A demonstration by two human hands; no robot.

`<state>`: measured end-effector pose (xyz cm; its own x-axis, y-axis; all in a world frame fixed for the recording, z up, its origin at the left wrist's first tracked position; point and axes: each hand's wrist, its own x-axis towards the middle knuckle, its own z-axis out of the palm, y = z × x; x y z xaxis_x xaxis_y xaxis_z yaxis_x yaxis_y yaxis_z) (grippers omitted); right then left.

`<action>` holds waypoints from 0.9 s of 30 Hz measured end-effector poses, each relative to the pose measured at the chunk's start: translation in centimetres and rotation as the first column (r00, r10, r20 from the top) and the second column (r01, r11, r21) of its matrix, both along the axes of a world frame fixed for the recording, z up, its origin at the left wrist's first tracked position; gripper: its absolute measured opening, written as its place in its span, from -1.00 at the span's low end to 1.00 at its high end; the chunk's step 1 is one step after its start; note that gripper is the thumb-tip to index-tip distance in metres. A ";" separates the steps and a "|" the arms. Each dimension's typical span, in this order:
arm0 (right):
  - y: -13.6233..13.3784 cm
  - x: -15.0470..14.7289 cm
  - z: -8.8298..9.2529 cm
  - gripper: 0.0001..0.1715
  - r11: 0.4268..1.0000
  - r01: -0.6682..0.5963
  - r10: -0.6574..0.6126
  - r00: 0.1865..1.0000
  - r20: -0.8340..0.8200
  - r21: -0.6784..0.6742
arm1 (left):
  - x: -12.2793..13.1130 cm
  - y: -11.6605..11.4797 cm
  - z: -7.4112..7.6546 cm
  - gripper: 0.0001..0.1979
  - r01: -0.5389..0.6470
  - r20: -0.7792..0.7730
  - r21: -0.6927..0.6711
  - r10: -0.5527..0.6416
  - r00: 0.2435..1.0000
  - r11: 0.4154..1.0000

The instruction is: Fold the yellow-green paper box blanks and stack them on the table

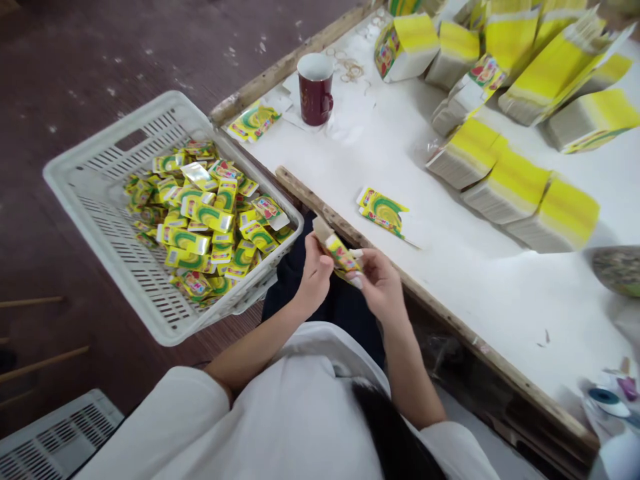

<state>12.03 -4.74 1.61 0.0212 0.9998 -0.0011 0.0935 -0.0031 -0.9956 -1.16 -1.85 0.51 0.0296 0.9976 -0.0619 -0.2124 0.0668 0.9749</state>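
Below the table edge, the left hand and right hand pinched one carton between closed fingers, its long axis slanting far-left to near-right.

I take the mug on the table as my mark. Rubber bands lie just right of it and a flat carton just left. Stacks of carton blanks sit well right. The crate, with folded cartons in it, stands left of the mug and nearer me. Nearest me, off the table edge, my left hand and right hand hold a small carton.
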 end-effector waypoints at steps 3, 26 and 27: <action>0.1 1.8 0.1 -0.86 0.998 0.023 -0.026 0.998 0.062 0.052 | -0.6 -0.4 0.1 -0.56 -0.031 0.058 -0.003 0.032 0.998 1.000; -0.7 0.9 -0.1 -0.29 0.984 -0.025 -0.022 0.967 -0.254 -0.179 | -1.0 -1.4 1.1 -0.31 0.530 -0.693 0.365 -0.157 0.704 0.765; -0.5 0.9 -0.3 -0.27 0.985 -0.042 -0.003 0.966 -0.259 -0.169 | -1.1 -1.3 1.0 -0.33 0.525 -0.695 0.388 -0.133 0.707 0.758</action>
<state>12.95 -5.29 1.30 -0.0216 0.9842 -0.1758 -0.1637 -0.1769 -0.9705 -2.27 -3.13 1.50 0.5149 0.7915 0.3292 0.3478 -0.5439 0.7637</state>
